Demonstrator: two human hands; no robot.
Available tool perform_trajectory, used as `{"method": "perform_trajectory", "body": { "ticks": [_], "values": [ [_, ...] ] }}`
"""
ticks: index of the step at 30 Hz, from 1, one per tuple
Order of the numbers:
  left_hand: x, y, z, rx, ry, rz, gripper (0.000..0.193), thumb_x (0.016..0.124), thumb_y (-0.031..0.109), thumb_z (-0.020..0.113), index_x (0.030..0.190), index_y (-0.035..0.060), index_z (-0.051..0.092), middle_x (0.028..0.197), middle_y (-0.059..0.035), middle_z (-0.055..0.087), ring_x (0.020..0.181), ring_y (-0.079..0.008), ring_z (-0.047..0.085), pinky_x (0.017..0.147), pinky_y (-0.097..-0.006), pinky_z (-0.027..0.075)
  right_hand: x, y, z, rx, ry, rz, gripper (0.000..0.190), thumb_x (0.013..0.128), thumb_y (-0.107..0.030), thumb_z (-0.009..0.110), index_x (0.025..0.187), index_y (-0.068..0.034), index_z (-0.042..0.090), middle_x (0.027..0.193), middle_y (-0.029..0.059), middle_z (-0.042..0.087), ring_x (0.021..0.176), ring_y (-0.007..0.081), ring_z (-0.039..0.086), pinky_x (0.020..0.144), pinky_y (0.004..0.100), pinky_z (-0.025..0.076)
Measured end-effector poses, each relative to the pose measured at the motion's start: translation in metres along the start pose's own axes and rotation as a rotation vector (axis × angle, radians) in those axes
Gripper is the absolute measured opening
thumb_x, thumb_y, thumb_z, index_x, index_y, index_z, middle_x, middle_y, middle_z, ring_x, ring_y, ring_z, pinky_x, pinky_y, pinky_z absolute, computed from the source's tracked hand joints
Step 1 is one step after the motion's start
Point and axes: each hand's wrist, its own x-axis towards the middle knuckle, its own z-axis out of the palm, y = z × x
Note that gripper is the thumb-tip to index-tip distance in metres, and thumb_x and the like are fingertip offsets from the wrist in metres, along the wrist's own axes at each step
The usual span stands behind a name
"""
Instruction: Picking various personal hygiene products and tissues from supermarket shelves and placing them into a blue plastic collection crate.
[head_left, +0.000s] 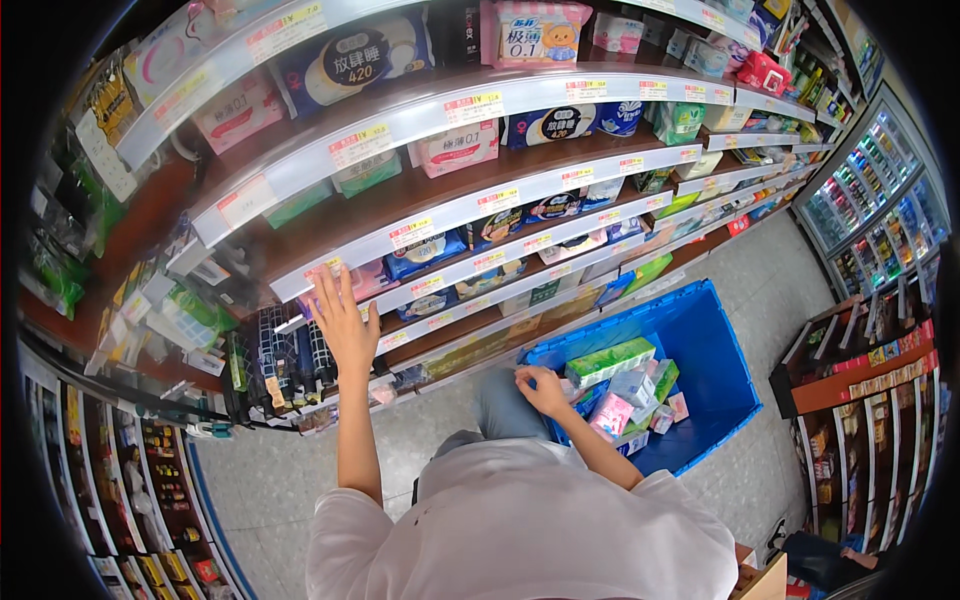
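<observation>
My left hand (343, 330) is spread against the front edge of a store shelf (480, 206), over a price label, near a pink pack (369, 280). It holds nothing that I can see. My right hand (541, 390) hangs at the near left rim of a blue plastic crate (694, 367), fingers curled, with no object visible in it. Inside the crate lie a green carton (609, 361), a pink pack (611, 415) and several small boxes. Packs of sanitary pads stand on the shelves, among them a pink one with a cartoon figure (534, 34) and a dark blue one (356, 56).
Umbrellas (277, 360) hang at the shelf's left end. Drinks coolers (874, 195) stand at the far right, with a snack rack (862, 375) nearer. Another shelving unit (150, 480) is at lower left. Part of another person (825, 559) shows at lower right.
</observation>
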Motion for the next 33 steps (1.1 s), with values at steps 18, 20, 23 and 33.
{"method": "perform_trajectory", "body": {
  "ticks": [18,20,23,33],
  "values": [
    [-0.002,0.0,-0.001,-0.015,-0.037,-0.017,0.082,0.071,0.017,0.07,0.14,0.0105,0.026,0.146,-0.0175,0.016,0.136,-0.0341,0.015,0.104,-0.0493,0.025,-0.003,-0.007,0.005,-0.105,0.085,-0.03,0.014,0.075,-0.009,0.062,0.087,-0.002,0.064,0.078,0.0123,0.066,0.074,0.0261,0.062,0.071,0.0341,0.048],
    [-0.002,0.0,0.0,-0.013,-0.042,-0.019,0.082,0.071,0.017,0.07,0.14,0.0103,0.026,0.147,-0.0176,0.016,0.136,-0.0342,0.014,0.103,-0.0489,0.025,-0.003,-0.006,0.006,-0.093,0.092,-0.03,0.013,0.075,-0.008,0.061,0.087,-0.002,0.065,0.078,0.0124,0.066,0.074,0.0264,0.062,0.071,0.0343,0.047],
    [-0.002,0.0,0.002,-0.01,-0.037,-0.017,0.083,0.071,0.017,0.07,0.14,0.0098,0.025,0.146,-0.0182,0.016,0.136,-0.0346,0.014,0.103,-0.0485,0.025,-0.002,-0.007,0.006,-0.082,0.089,-0.023,0.013,0.075,-0.008,0.061,0.087,-0.002,0.065,0.078,0.0124,0.065,0.074,0.0267,0.062,0.071,0.0344,0.047],
    [-0.002,-0.004,0.01,0.01,-0.016,-0.008,0.083,0.071,0.018,0.069,0.14,0.0092,0.025,0.146,-0.0192,0.016,0.135,-0.0353,0.015,0.103,-0.0481,0.026,-0.003,-0.01,0.006,-0.104,0.11,-0.044,0.011,0.075,-0.007,0.061,0.084,-0.002,0.064,0.077,0.0125,0.065,0.072,0.0267,0.061,0.07,0.0346,0.047]
  ]
}}
